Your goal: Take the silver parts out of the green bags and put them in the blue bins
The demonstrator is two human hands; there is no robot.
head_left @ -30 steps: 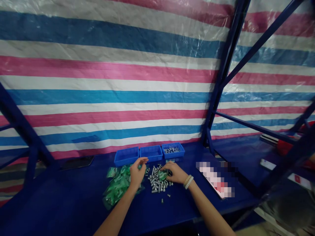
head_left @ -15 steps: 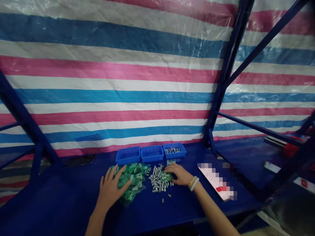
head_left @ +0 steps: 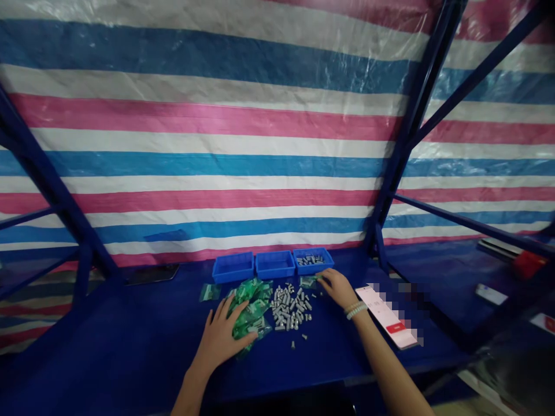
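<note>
My left hand (head_left: 223, 335) lies with spread fingers against the left side of a heap of small green-tinted plastic bags (head_left: 251, 306). My right hand (head_left: 340, 289), with a beaded bracelet on the wrist, has its fingers closed at the edge of a small plastic bag (head_left: 307, 282) in front of the right-hand blue bin. Between the hands lies a loose pile of silvery metal fittings (head_left: 289, 309), some like short sleeves. A few small screws (head_left: 293, 345) are scattered nearer me. One single bag (head_left: 210, 292) lies apart, left of the heap.
Three blue bins stand in a row at the back: left bin (head_left: 233, 267), middle bin (head_left: 274, 264), and right bin (head_left: 313, 261) containing metal parts. A dark phone (head_left: 154, 274) lies back left, a lit phone (head_left: 385, 318) right. Blue frame posts (head_left: 403, 133) rise before the striped sheet (head_left: 217, 127).
My right hand has moved from the metal pile back and right, and the green bag there is gone from the pile. My left hand has shifted slightly, uncovering the single bag.
</note>
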